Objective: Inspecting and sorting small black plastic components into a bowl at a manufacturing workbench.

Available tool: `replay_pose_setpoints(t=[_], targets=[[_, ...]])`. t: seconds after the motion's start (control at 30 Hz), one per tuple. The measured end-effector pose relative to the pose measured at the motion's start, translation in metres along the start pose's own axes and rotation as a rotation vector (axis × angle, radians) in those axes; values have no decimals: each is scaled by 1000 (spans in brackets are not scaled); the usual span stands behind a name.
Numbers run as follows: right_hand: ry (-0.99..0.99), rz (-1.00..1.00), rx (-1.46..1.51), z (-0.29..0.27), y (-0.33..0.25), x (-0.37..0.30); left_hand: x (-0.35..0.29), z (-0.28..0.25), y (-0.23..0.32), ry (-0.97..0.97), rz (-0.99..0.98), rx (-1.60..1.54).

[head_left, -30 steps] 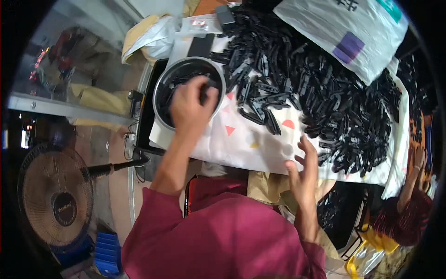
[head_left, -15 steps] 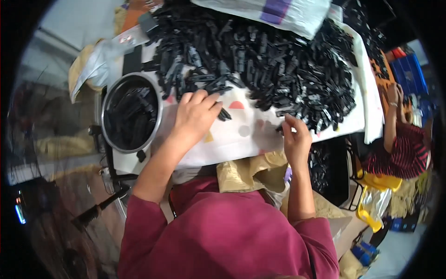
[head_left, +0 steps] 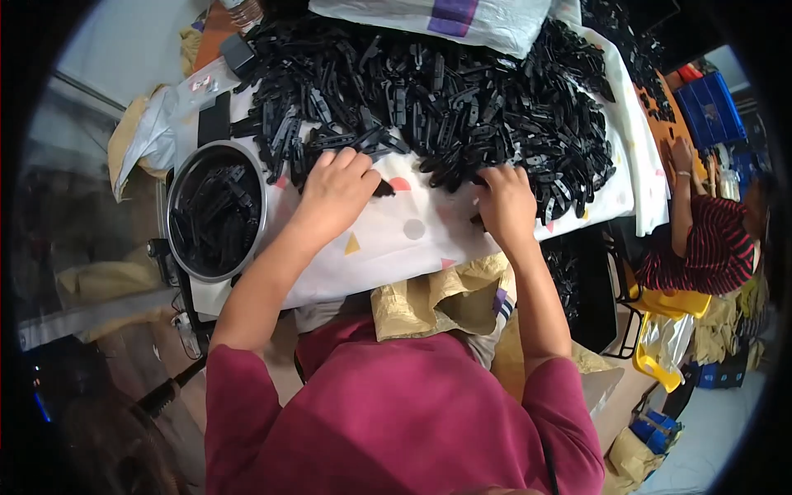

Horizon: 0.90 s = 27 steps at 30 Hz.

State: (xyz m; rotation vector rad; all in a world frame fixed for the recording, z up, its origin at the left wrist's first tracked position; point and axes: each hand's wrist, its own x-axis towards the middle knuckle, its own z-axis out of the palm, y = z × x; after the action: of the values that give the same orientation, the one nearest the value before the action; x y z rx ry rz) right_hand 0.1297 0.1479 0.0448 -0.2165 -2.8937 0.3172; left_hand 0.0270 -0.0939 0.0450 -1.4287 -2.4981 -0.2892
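Note:
A broad heap of small, long black plastic pieces (head_left: 412, 99) covers the far part of a white patterned tablecloth (head_left: 375, 256). My left hand (head_left: 338, 188) lies at the heap's near edge, palm down with its fingers curled. The end of a black plastic piece (head_left: 384, 189) sticks out from under its fingers on the right. Farther right, my right hand (head_left: 506, 202) is bent over the front of the heap, fingers curled down. Dark bits of a black piece (head_left: 476, 219) show beside its thumb; its fingertips are partly hidden.
On the left stands a round metal bowl (head_left: 175, 198) holding more black pieces. A white sack (head_left: 495, 25) with a purple stripe lies across the heap's back. A black crate (head_left: 596, 305) sits below the table's right side. Another person in a striped top (head_left: 697, 247) works at the right.
My right hand has turned from a raised pinch to palm down over the heap's front edge. My left hand stays near the same spot on the cloth. The whole view has shifted slightly.

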Motion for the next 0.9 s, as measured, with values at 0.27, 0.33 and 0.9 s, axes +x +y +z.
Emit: replay_pose_setpoints(t=[0.27, 0.33, 0.9], targets=[[-313, 409, 1837, -28, -35, -14, 12, -1, 13, 40, -476, -914], [-312, 371, 1807, -27, -40, -19, 13, -6, 22, -4, -624, -1586], [312, -452, 671, -28, -65, -37, -2, -45, 37, -42, -27, -888]])
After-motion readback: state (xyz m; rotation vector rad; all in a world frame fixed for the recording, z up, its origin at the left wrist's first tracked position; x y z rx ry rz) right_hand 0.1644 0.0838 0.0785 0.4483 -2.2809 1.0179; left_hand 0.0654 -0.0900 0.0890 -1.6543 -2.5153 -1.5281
